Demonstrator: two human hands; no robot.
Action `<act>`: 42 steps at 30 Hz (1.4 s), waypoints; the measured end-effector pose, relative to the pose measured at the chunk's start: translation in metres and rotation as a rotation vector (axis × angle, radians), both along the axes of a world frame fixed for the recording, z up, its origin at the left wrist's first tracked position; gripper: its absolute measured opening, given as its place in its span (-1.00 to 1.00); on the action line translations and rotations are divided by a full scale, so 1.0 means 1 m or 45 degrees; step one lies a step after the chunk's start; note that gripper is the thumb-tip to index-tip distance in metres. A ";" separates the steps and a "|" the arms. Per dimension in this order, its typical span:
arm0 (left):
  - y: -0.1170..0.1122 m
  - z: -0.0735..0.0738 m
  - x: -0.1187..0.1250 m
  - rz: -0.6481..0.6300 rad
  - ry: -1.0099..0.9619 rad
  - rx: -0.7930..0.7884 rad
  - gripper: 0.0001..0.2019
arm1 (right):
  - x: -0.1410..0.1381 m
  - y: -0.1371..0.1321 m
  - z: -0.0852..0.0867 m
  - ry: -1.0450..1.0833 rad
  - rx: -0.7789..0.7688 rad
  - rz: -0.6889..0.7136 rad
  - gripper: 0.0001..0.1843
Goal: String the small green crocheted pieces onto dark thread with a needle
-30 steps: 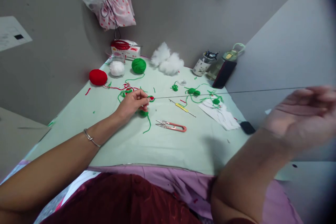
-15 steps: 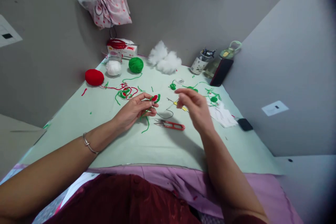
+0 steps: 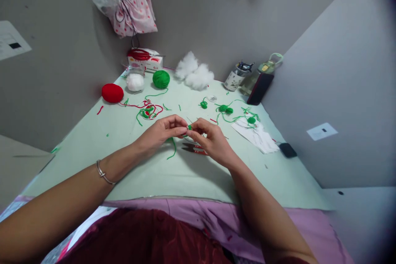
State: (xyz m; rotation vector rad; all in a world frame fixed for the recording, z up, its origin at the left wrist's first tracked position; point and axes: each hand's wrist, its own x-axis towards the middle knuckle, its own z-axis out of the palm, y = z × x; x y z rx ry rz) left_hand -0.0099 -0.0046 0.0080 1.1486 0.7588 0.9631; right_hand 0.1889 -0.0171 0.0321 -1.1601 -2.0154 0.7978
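Far L of both hands, by the wall: flattened red yarn ball [image 3: 112, 93]. Next to it, nearer centre, white fluffy yarn ball [image 3: 135, 82], then round green yarn ball [image 3: 161, 79]; behind those two, small white-and-red printed cardboard box [image 3: 145, 61]. All well beyond the hands, none touched.

Just beyond L hand: tangle of loose red and green yarn strands [image 3: 147, 111] lying flat on pale green table cover [image 3: 93, 136].

L hand [image 3: 161, 132]: fingers curled in, thumb and forefinger tips pinched shut on small green crocheted piece [image 3: 189, 127]. Thin silver bangle [image 3: 103, 172] sits on the L wrist. A green yarn tail [image 3: 172, 148] hangs from the pinch area and curves down onto the cover, just under L hand.

Green crocheted piece: held above the cover, between the two hands' fingertips, approx. centre of the table. Mostly hidden by fingers; shape cannot be told.

R hand [image 3: 210, 140]: fingers bent, tips closed at the same piece, touching L-hand fingertips. Whether it also grips a needle cannot be told. Red-handled thread snips [image 3: 194, 148] lie on the cover directly beneath R hand, partly hidden.

Beyond R hand: white stuffing wad [image 3: 194, 72]; several small green crocheted rounds with trailing strands [image 3: 226, 109]. R of R hand: crumpled white paper sheet [image 3: 256, 134]. Further R: small black flat object [image 3: 287, 149].
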 end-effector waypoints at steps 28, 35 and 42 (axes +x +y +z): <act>-0.003 -0.001 0.006 0.164 -0.197 -0.130 -0.80 | 0.002 0.002 0.002 0.261 -0.225 -0.080 -0.89; -0.002 -0.004 0.004 0.250 -0.219 -0.120 -0.82 | 0.007 0.001 0.001 0.301 0.017 -0.080 -0.68; -0.001 -0.006 0.002 0.279 -0.241 -0.097 -0.80 | -0.001 -0.007 -0.006 0.046 0.180 -0.183 -0.91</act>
